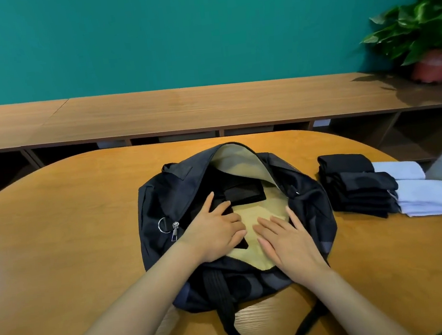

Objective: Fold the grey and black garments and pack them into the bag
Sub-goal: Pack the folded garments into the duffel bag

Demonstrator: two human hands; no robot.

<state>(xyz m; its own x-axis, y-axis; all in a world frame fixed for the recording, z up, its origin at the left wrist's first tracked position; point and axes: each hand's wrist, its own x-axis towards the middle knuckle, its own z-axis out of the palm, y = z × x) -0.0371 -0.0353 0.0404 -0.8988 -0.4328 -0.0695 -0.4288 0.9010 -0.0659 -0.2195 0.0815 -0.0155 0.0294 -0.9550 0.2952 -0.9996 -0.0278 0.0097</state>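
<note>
A black duffel bag point(163, 200) lies unzipped in the middle of the round wooden table, showing its tan lining point(262, 212). A folded black garment point(244, 192) lies inside the bag. My left hand point(215, 230) rests on that black cloth inside the opening, fingers curled over its edge. Beside it, my right hand point(284, 237) lies flat on the lining with straight fingers. To the right of the bag sit a stack of folded black garments point(358, 188) and a stack of folded pale grey garments point(422, 195).
The bag's straps point(230, 319) trail toward the table's near edge. A zipper pull and metal ring point(170, 227) hang on the bag's left side. A long wooden shelf point(208, 106) runs behind the table, with a potted plant point(429, 33) at its right end.
</note>
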